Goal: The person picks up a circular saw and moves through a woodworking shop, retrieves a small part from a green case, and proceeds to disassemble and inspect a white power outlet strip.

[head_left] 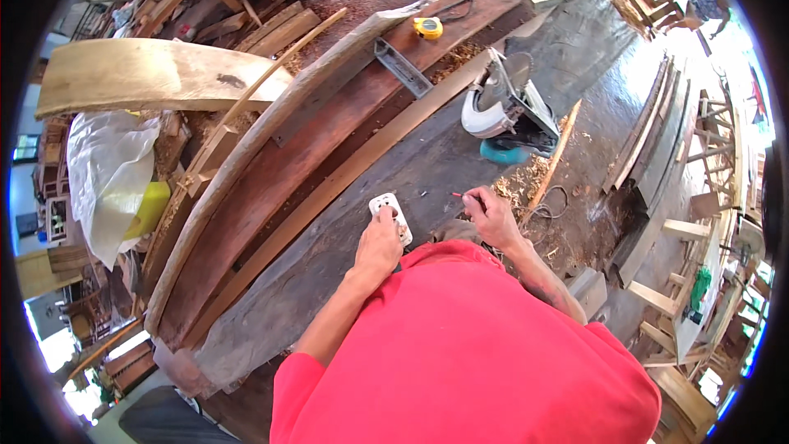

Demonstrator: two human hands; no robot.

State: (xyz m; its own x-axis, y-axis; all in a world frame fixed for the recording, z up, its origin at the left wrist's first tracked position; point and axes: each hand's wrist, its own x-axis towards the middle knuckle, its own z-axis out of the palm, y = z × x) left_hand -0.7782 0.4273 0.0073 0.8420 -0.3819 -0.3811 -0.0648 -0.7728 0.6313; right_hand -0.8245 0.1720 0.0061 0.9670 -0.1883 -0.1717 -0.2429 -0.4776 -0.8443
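Note:
My left hand (379,240) is closed on a white power socket block (391,212), whose top face has dark holes. To its right, my right hand (491,218) pinches a thin tool with a red end (457,194); most of it is hidden in the fingers, so I cannot tell its kind. Between the hands, a tiny dark piece (423,193) lies on the dark slab (329,197). Beyond my right hand sits a circular saw (497,111) with a white guard and a teal part. Neither hand touches the saw.
A yellow tape measure (427,28) and a grey metal channel (403,68) rest on the long reddish plank (329,127). Wood shavings (526,185) and a loose cable (552,204) lie right of the slab. Another person (705,4) is at the far right.

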